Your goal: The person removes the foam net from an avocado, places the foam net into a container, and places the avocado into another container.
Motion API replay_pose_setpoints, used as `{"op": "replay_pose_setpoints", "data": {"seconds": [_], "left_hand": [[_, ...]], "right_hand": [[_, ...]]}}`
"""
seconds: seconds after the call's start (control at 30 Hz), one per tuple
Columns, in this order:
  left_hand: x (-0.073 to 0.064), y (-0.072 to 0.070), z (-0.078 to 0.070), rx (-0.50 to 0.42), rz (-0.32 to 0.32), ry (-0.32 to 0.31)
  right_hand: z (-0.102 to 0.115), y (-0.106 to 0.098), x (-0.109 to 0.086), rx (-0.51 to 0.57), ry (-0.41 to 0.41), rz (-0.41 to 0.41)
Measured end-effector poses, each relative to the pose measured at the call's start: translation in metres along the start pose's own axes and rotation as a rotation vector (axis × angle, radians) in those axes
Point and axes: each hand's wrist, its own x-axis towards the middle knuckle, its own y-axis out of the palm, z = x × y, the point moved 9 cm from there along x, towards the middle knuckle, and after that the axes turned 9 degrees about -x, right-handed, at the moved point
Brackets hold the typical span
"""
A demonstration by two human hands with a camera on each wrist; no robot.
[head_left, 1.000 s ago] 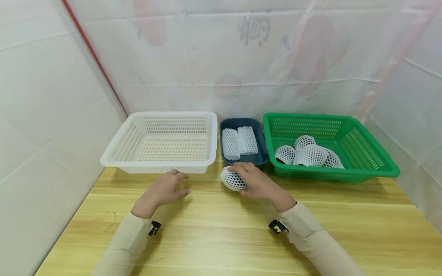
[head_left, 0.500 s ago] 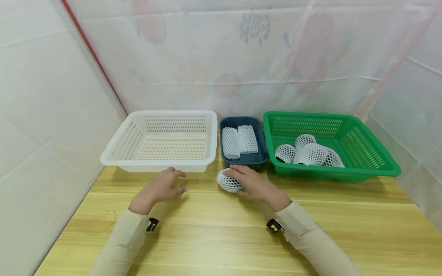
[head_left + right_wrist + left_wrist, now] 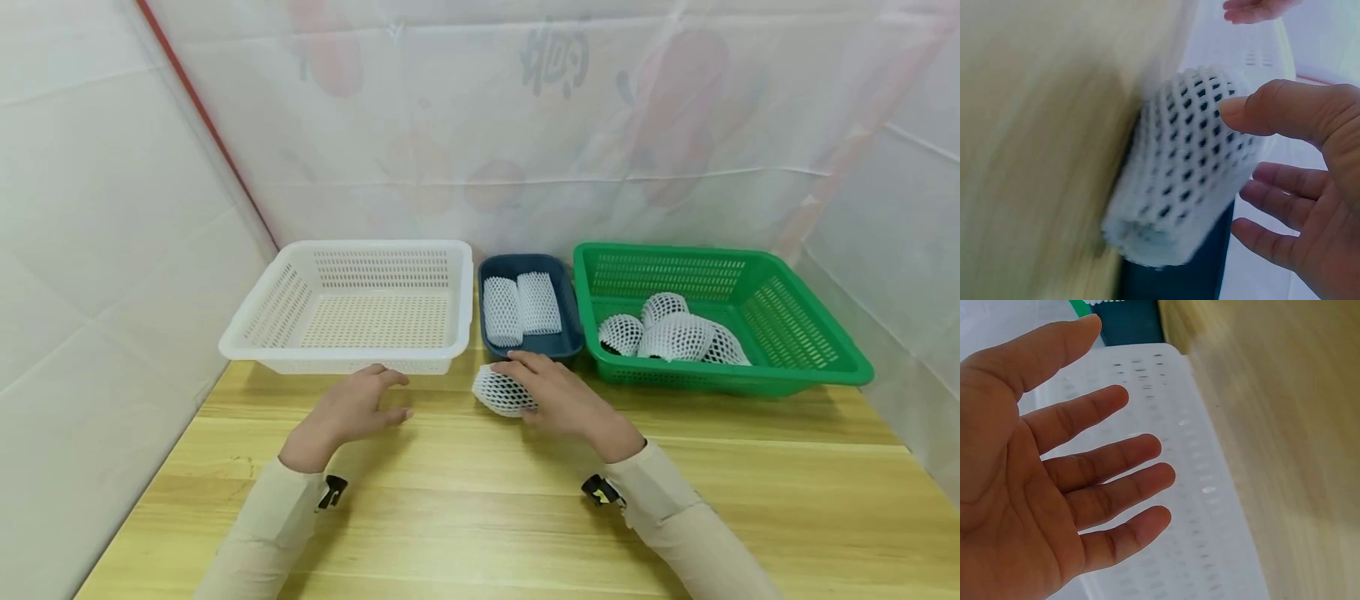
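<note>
A bulging white foam fruit net (image 3: 501, 393) lies on the table in front of the blue tray; something dark shows through its mesh, its kind hidden. My right hand (image 3: 564, 400) is over its right end. In the right wrist view the thumb lies against the net (image 3: 1182, 169), and the other visible fingers are nearly straight along its edge. My left hand (image 3: 348, 417) holds nothing, fingers spread, just in front of the white basket (image 3: 345, 357). The left wrist view shows its bare palm.
At the back, a small blue tray (image 3: 551, 347) holds two flat foam nets (image 3: 538, 303). To its right, a green basket (image 3: 802, 333) has several bulging foam nets (image 3: 678, 336) in it. White sheeting (image 3: 450, 125) stands behind and at both sides of the wooden table (image 3: 450, 517).
The bulging net shifted slightly left, then stayed put. My right hand drew back a little to the right, and more of the net shows. My left hand barely moved.
</note>
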Motion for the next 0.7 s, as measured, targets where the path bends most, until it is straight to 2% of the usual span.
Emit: {"op": "replay_pose_setpoints", "data": {"seconds": [0.23,0.4,0.7], "left_hand": [[0.002,0.0,-0.01,0.012,-0.012,0.018],[0.01,0.011,-0.021,-0.022,-0.014,0.071],[0.022,0.028,-0.038,-0.073,-0.029,0.166]], "right_hand": [[0.0,-0.007,-0.003,-0.022,-0.01,-0.034],[-0.008,-0.01,-0.014,-0.012,0.058,-0.054],[-0.023,-0.003,-0.025,0.04,0.138,0.008]]}}
